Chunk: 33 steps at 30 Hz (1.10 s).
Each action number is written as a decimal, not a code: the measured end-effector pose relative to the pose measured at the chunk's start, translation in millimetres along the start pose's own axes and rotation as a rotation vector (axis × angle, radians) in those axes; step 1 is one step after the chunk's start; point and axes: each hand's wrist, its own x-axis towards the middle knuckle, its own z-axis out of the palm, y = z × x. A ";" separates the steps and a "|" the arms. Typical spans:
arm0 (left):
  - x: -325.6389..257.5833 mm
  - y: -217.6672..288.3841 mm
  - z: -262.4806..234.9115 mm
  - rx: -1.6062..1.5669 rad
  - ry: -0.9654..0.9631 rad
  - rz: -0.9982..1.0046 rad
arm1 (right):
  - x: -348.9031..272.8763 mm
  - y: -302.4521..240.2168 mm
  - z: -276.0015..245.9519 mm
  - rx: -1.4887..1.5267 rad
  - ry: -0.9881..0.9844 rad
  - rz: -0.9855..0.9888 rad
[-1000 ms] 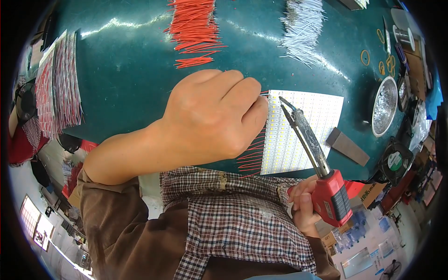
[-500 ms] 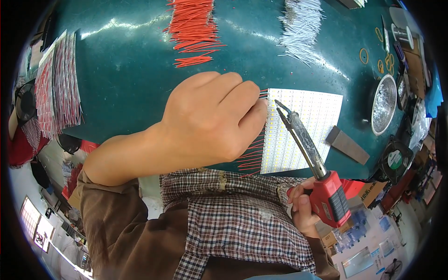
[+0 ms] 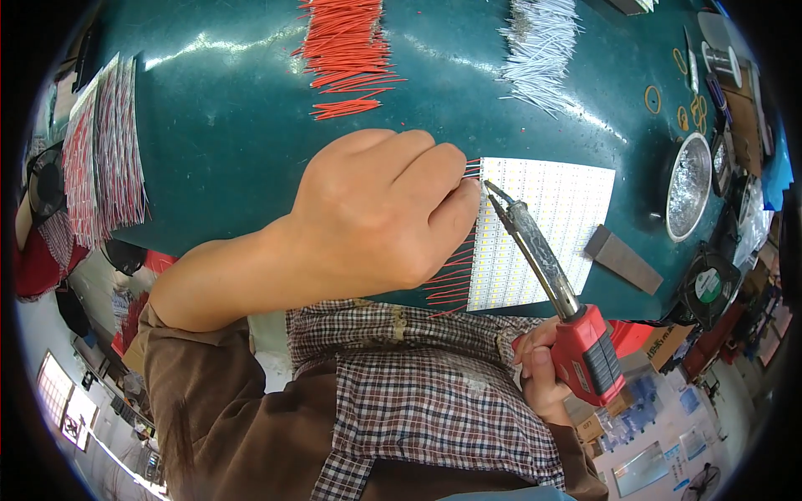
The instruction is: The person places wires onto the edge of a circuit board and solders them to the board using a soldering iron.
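Observation:
My left hand (image 3: 376, 204) is closed in a pinch at the left edge of a white LED board (image 3: 543, 225), its fingertips hidden behind the knuckles. Thin wires show between these fingers and the board. More red wires (image 3: 449, 280) stick out along the same edge, below the hand. My right hand (image 3: 543, 371) grips a soldering iron (image 3: 589, 355) by its red and black handle. The iron slants up and left across the board, with its dark tip at the upper left edge, close to my left fingers. A forked second prong runs beside the tip.
Bundles of red wires (image 3: 347, 42) and white wires (image 3: 539, 54) lie at the far side of the green table (image 3: 225, 125). Wired boards (image 3: 104, 150) stand at left. At right are a grey block (image 3: 622, 259), a metal bowl (image 3: 687, 188), a small fan (image 3: 708, 284) and a solder spool (image 3: 720, 60).
The soldering iron's tip has shifted slightly left and down, onto the board's left edge near my left fingers. My left hand has barely moved.

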 end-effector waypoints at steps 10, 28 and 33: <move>1.3 0.2 -0.9 0.004 -0.007 -0.003 | -0.6 -1.6 -0.5 -0.036 0.004 0.002; 1.3 0.5 -5.3 0.013 -0.023 0.012 | -2.7 -1.2 1.3 0.081 0.035 -0.049; -2.9 1.4 -5.8 0.026 -0.036 0.015 | -5.0 -0.1 -1.3 0.086 0.021 -0.019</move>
